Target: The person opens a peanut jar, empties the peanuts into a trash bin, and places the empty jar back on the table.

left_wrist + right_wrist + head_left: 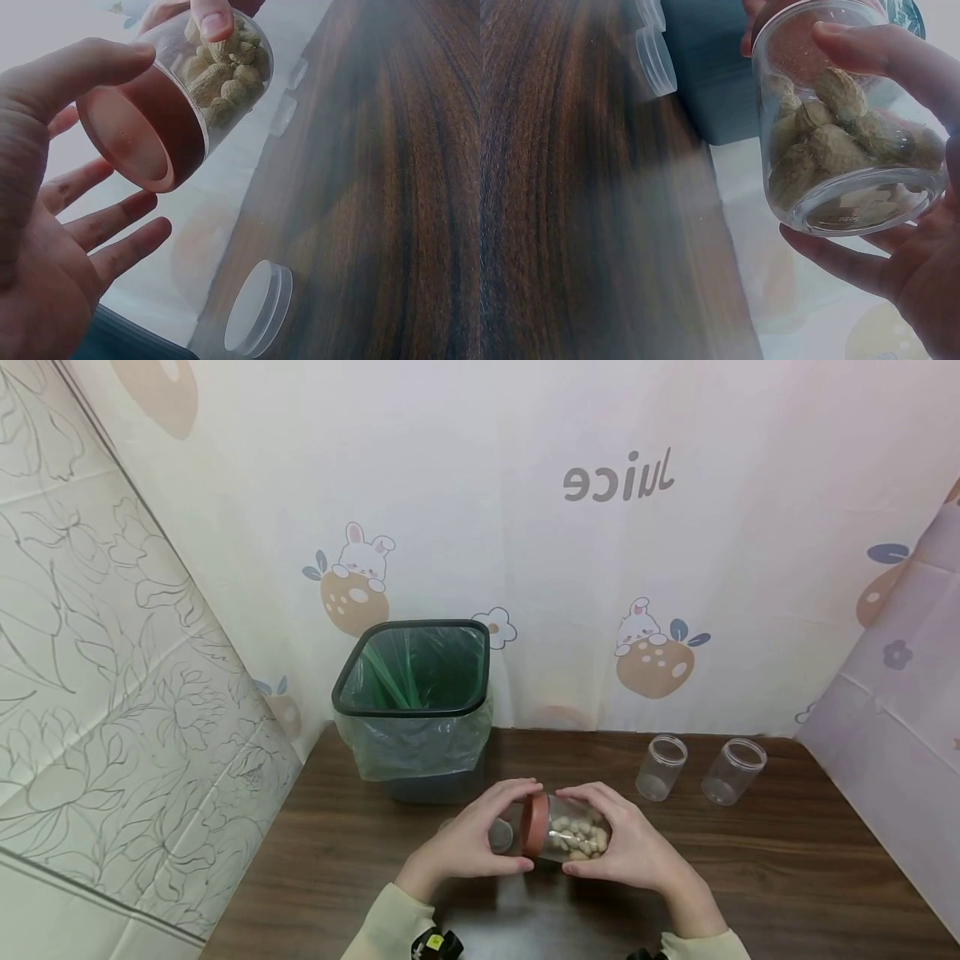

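Between both hands a clear jar (564,829) of unshelled peanuts (832,142) lies on its side above the table, its orange-red lid (535,827) toward the left. My left hand (477,833) holds the lid end, thumb on one side and fingertips on the other. In the left wrist view, the thumb lies near the lid's edge and the other fingers are spread around it. My right hand (628,839) grips the jar's body near the base, thumb along the clear wall. The peanuts fill part of the jar.
Two clear open jars (662,767) (733,771) stand at the back right. A dark bin (411,710) lined with a clear bag is at the back left. Clear lids (259,309) (655,61) sit on the wooden table (787,877) beside the left hand. Patterned sheets hang behind.
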